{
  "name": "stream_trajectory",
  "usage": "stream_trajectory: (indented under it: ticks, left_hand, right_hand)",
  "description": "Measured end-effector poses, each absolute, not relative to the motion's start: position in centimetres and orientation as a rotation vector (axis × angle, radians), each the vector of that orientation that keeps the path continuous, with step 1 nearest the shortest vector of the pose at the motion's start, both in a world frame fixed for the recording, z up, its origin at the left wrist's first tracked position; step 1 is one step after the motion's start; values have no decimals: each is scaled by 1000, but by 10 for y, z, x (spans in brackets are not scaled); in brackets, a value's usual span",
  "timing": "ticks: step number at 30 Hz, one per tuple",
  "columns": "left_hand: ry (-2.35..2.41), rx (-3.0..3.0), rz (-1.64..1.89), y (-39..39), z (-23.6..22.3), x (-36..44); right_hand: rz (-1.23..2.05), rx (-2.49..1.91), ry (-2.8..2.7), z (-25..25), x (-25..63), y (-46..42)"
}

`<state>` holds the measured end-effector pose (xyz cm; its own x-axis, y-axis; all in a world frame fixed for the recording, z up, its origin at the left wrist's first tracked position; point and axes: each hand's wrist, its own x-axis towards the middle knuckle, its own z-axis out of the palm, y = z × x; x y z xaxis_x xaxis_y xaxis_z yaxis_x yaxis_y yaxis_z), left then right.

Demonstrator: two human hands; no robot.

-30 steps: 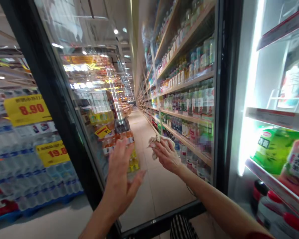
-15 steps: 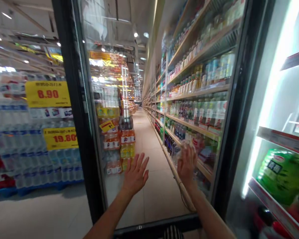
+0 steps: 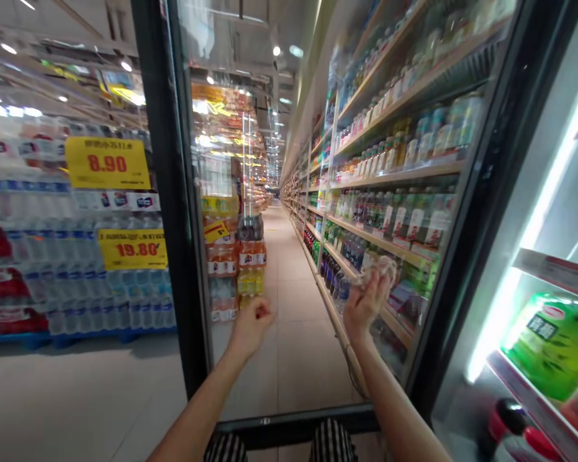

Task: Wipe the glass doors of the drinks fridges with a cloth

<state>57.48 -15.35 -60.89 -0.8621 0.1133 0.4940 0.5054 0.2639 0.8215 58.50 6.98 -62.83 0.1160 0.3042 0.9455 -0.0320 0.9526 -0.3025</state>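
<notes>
A glass door [image 3: 293,359] in a black frame stands in front of me. Against its pane, right of the middle, my right hand [image 3: 366,305] holds a crumpled pale cloth [image 3: 386,269] under its fingers. My left hand [image 3: 253,327] is raised in front of the left part of the pane. Its fingers are curled into a loose fist around a small hollow, and nothing shows in it.
Shelves of bottles [image 3: 395,218] show through or in the glass. At right is a lit cooler with a green package [image 3: 553,343] on its shelf. Left of the door, water bottles [image 3: 87,256] are stacked beneath yellow price signs [image 3: 108,162]. Striped fabric [image 3: 334,441] shows below.
My left hand has gone from spread fingers to a curled fist. The right hand and the cloth have shifted slightly right and up on the glass. The view has shifted a little.
</notes>
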Motion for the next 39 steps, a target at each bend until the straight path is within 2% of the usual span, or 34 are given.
stream_trajectory:
  ticks: [3, 5, 10, 13, 16, 22, 29, 35, 39]
  left_hand:
    - [-2268, -697, -2038, -153, -603, 583]
    - [-2219, -683, -2049, -156, -601, 587]
    - [-1943, -515, -1011, -168, -607, 584]
    - [-1879, -546, -615, -163, -621, 582]
    - [-1899, -598, -447, -152, -636, 583]
    - [-1949, -592, -409, -140, -656, 580]
    - [-1952, -577, -371, -143, -659, 573]
    - [-1946, -614, -341, -149, -658, 576]
    - [-1918, -644, -323, -156, -645, 575]
  right_hand:
    - [12, 225, -1686, -635, 586, 41]
    - [-72, 341, -1779, -639, 587, 41]
    - [233, -257, -1459, -636, 586, 80]
    - [166, -33, -1608, -644, 586, 66]
    - [-2, 271, -1789, -657, 587, 52]
    - [158, -156, -1510, -653, 585, 70]
    - [-29, 231, -1753, -656, 581, 36]
    - [162, -104, -1566, -635, 577, 38]
    - [27, 240, -1716, -637, 574, 5]
